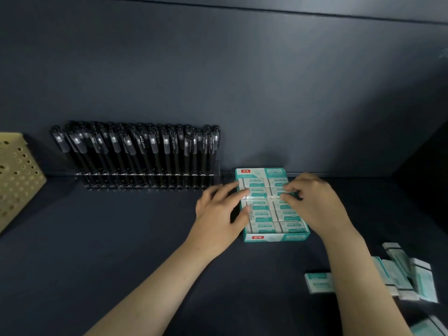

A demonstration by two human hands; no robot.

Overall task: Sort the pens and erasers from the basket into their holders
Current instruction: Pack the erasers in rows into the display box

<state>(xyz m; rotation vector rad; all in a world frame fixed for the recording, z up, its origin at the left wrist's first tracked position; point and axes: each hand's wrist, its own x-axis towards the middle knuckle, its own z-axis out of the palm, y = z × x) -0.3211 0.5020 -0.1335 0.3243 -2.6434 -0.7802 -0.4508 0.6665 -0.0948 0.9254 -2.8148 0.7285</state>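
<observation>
Though blurred, loose erasers, edge-cropped.

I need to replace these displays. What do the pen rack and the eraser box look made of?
The pen rack looks like clear glossy acrylic: pens show through it and its edges glint. The eraser box looks like printed cardboard, matte, with thin walls.

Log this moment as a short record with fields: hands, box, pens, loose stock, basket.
eraser box: teal, open-topped, filled in two columns
left hand: lies flat on the box's left column
right hand: pinches an eraser in the right column
pens: black, upright in a clear holder, left of the box
loose erasers: heaped at lower right
basket: tan, perforated, far left
</observation>
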